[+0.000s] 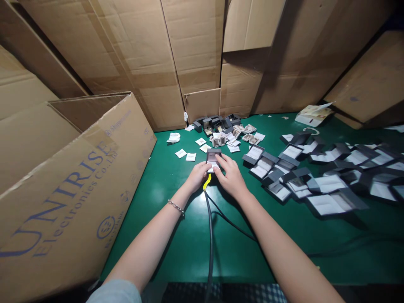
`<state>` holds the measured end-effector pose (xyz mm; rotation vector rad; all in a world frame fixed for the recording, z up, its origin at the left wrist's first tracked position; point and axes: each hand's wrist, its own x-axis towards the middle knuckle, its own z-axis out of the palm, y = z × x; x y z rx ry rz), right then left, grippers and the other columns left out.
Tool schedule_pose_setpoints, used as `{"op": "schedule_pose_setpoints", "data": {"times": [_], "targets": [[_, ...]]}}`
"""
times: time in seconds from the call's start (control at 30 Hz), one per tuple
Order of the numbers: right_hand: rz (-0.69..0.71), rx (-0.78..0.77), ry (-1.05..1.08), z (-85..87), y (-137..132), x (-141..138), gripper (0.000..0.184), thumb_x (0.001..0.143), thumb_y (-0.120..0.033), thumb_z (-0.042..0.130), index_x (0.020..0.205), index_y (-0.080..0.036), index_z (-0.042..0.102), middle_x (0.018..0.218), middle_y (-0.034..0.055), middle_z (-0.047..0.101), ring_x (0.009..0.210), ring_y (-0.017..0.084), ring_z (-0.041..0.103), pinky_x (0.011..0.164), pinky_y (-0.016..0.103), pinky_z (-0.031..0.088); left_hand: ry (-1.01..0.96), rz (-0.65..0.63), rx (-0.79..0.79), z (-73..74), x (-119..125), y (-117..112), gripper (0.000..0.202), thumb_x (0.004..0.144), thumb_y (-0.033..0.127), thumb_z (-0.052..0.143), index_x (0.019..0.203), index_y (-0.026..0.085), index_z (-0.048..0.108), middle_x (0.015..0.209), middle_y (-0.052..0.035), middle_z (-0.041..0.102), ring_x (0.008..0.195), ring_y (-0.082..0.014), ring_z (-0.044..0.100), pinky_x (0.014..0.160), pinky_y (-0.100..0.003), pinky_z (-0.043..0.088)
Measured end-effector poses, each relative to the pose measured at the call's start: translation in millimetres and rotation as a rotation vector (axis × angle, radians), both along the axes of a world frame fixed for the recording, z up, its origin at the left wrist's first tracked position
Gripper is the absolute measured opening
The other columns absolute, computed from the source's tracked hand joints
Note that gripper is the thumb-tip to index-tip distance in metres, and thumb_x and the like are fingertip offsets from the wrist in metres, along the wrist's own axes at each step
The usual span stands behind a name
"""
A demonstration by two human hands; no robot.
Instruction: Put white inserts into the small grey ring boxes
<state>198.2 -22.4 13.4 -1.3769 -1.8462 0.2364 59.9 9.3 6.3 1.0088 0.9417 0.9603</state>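
A small dark grey box [213, 156] with a white insert stands open on the green table [176, 235], in the middle of the view. My left hand [197, 175] grips its left side with curled fingers. My right hand [229, 174] pinches its right side and presses on the white insert. Just below both hands lies a yellow-tipped black cable [207, 184] that runs back toward me.
A big printed cardboard carton [63, 198] stands at the left. Cardboard sheets [189, 50] wall in the back. Several open dark boxes with white inserts [315, 176] lie at the right. Small white cards [186, 155] and more small boxes [217, 123] are heaped behind my hands.
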Motion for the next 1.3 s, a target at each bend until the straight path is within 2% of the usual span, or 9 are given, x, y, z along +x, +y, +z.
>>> {"op": "schedule_pose_setpoints", "data": {"times": [0.17, 0.3, 0.6, 0.97, 1.17, 1.3], "targets": [[-0.033, -0.033, -0.049, 0.7, -3, -2, 0.05, 0.087, -0.046, 0.039, 0.128, -0.021, 0.047, 0.142, 0.0132, 0.033, 0.124, 0.03, 0.035, 0.098, 0.05, 0.035, 0.024, -0.032, 0.047, -9.0, 1, 3, 0.017, 0.071, 0.029, 0.057, 0.079, 0.014, 0.054, 0.061, 0.0039, 0.051, 0.043, -0.004, 0.043, 0.038, -0.016, 0.027], [-0.062, -0.066, -0.083, 5.6, -6, -5, 0.051, 0.087, -0.047, 0.037, 0.128, -0.019, 0.047, 0.144, 0.0139, 0.029, 0.125, 0.031, 0.032, 0.099, 0.051, 0.034, 0.058, -0.041, 0.068, -13.2, 1, 4, 0.02, 0.071, 0.03, 0.056, 0.085, 0.014, 0.055, 0.062, 0.0043, 0.051, 0.043, -0.0039, 0.043, 0.039, -0.016, 0.027], [-0.118, -0.168, -0.13, 11.8, -9, -5, 0.045, 0.087, -0.044, 0.037, 0.124, -0.022, 0.052, 0.147, 0.0104, 0.025, 0.127, 0.034, 0.027, 0.098, 0.054, 0.034, 0.204, -0.034, 0.147, -5.0, 1, -2, 0.022, 0.073, 0.033, 0.055, 0.085, 0.013, 0.055, 0.062, 0.0053, 0.049, 0.044, -0.003, 0.04, 0.041, -0.017, 0.03], [-0.073, -0.208, -0.086, 11.6, -9, -6, 0.048, 0.088, -0.049, 0.034, 0.123, -0.024, 0.055, 0.146, 0.0101, 0.027, 0.129, 0.035, 0.025, 0.099, 0.055, 0.033, 0.103, 0.006, 0.085, -12.4, 1, 4, 0.02, 0.072, 0.033, 0.057, 0.077, 0.014, 0.053, 0.054, 0.0059, 0.047, 0.041, -0.0043, 0.04, 0.04, -0.017, 0.031], [-0.054, -0.188, -0.063, 4.6, -7, -6, 0.045, 0.088, -0.048, 0.036, 0.119, -0.025, 0.058, 0.144, 0.0096, 0.03, 0.128, 0.034, 0.026, 0.098, 0.055, 0.034, 0.026, 0.027, 0.029, -4.8, 0, 2, 0.023, 0.071, 0.034, 0.06, 0.081, 0.013, 0.056, 0.06, 0.0033, 0.051, 0.047, -0.0055, 0.045, 0.042, -0.017, 0.032], [-0.037, -0.086, -0.067, 2.5, -5, -6, 0.041, 0.088, -0.043, 0.037, 0.116, -0.024, 0.059, 0.141, 0.0099, 0.035, 0.126, 0.031, 0.03, 0.1, 0.052, 0.033, -0.042, 0.054, 0.004, 0.6, 0, 0, 0.024, 0.069, 0.033, 0.063, 0.08, 0.013, 0.057, 0.066, 0.0015, 0.054, 0.052, -0.0063, 0.049, 0.044, -0.017, 0.035]]}}
